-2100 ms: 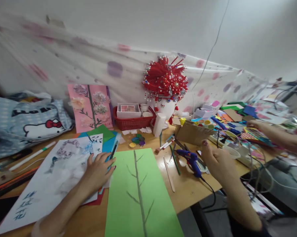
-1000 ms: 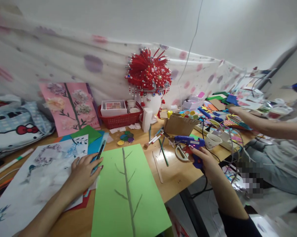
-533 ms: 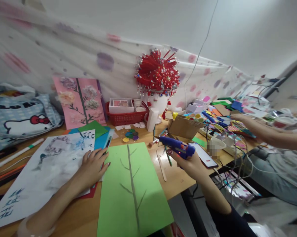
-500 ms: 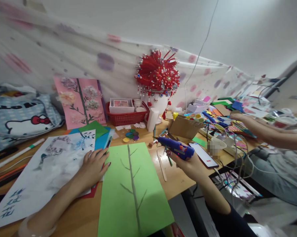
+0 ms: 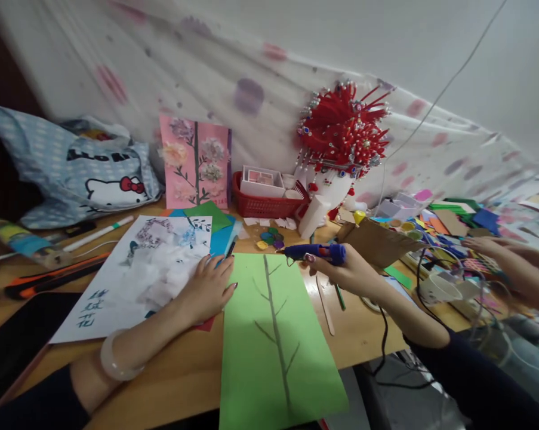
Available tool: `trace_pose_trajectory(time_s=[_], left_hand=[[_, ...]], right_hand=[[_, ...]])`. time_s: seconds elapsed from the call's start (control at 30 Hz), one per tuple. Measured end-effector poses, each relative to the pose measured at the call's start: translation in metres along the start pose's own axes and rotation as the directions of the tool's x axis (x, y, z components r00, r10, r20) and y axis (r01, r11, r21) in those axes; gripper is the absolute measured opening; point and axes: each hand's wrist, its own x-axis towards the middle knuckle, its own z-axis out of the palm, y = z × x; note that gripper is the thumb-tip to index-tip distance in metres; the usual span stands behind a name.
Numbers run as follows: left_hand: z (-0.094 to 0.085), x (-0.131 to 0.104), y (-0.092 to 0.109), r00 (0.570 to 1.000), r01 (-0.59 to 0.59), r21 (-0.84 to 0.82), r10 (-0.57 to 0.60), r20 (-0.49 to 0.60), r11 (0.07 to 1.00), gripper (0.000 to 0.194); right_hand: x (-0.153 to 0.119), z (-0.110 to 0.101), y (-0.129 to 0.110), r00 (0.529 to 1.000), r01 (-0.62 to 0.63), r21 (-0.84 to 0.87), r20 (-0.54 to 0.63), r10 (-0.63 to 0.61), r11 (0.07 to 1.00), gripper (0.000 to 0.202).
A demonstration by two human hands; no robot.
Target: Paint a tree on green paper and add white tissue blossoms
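My right hand grips a blue glue gun, its nozzle pointing left over the top edge of a light green sheet. A dark stem with several thin branches is drawn on that sheet. Whether the nozzle touches the paper I cannot tell. My left hand lies flat with fingers spread, across the right side of a white sheet and close to the green sheet's left edge. On the white sheet are flower pictures, whitish petal-like pieces and handwriting.
Behind stand a pink flower picture, a red basket and a red beaded headdress. Small paint-coloured discs and a wooden stick lie nearby. At right, another person's arm reaches over cluttered craft supplies and cables. A patterned bag sits left.
The view has swung left. My right hand has brought the glue gun leftward, its nozzle now over the green sheet's top edge. My left hand stays flat on the papers.
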Motion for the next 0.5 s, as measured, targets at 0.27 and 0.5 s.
trace_pose_trajectory(time_s=[0.27, 0.5], left_hand=[[0.004, -0.003, -0.007, 1.0, -0.01, -0.079, 0.011, 0.014, 0.997, 0.048], [0.006, -0.004, -0.006, 1.0, -0.018, -0.077, 0.018, -0.007, 0.997, 0.055]], right_hand=[[0.044, 0.003, -0.019, 0.969, -0.163, 0.097, 0.202, 0.141, 0.982, 0.051], [0.06, 0.026, -0.027, 0.947, -0.171, 0.0, 0.277, 0.165, 0.985, 0.055]])
